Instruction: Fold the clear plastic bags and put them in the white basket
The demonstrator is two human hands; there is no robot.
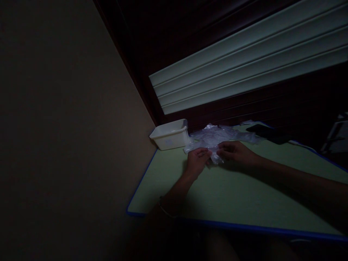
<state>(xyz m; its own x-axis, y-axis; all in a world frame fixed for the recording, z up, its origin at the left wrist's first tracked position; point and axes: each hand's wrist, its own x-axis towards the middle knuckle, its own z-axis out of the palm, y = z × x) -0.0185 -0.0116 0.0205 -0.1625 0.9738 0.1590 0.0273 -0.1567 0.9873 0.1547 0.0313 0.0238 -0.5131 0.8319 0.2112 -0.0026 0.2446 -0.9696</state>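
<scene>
A small clear plastic bag (215,156) is stretched between my two hands, above the middle of the table. My left hand (197,162) pinches its left side between thumb and fingers. On the other side, my right hand (236,153) grips the bag's right edge, fingers curled. Just beyond them lies a loose heap of clear plastic bags (214,135), crumpled and overlapping. Dim light hides whether anything is inside the held bag.
A white plastic bin (171,139) stands at the table's back left corner, against the wall (81,145). Dark flat objects (268,133) lie at the back right. The pale green table (244,203) has a blue edge. Behind it rises a dark wooden panel with pale slats (244,61).
</scene>
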